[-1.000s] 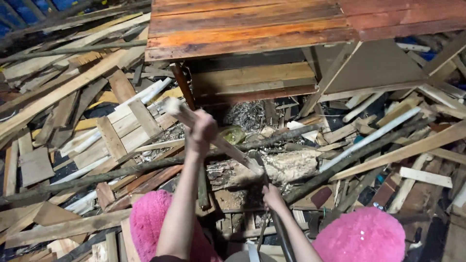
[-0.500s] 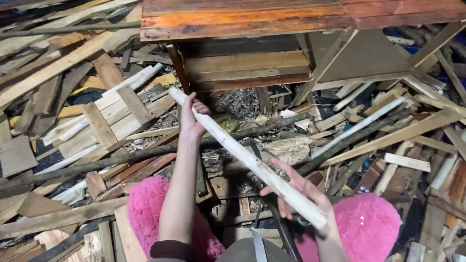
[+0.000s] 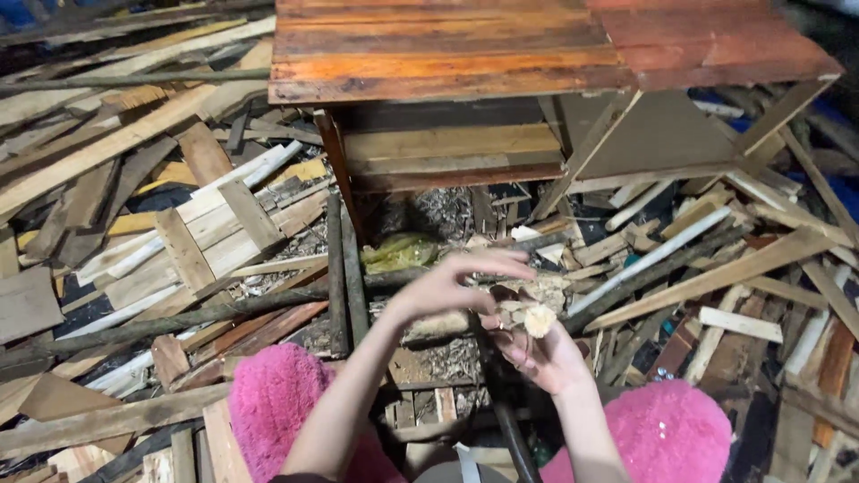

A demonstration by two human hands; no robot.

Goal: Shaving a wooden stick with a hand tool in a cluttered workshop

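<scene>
My right hand (image 3: pixel 546 358) grips a pale wooden stick (image 3: pixel 540 319), which points toward the camera so only its rough cut end shows. My left hand (image 3: pixel 452 284) hovers just above and to the left of it with fingers spread, holding nothing. Both hands are over a chunk of log (image 3: pixel 438 324) among wood chips. Most of the stick's length is hidden behind its end and my right hand.
A reddish plank table (image 3: pixel 537 54) stands ahead, over a pile of scrap boards and sticks (image 3: pixel 206 233). Two pink fuzzy slippers (image 3: pixel 273 407) (image 3: pixel 671 438) are at the bottom. A dark handle (image 3: pixel 506 420) lies between them. A yellow-green lump (image 3: pixel 398 252) sits under the table.
The stick, held slanting in both hands before, has swung so its end faces the camera. My left hand has let go and opened; my right hand still grips it.
</scene>
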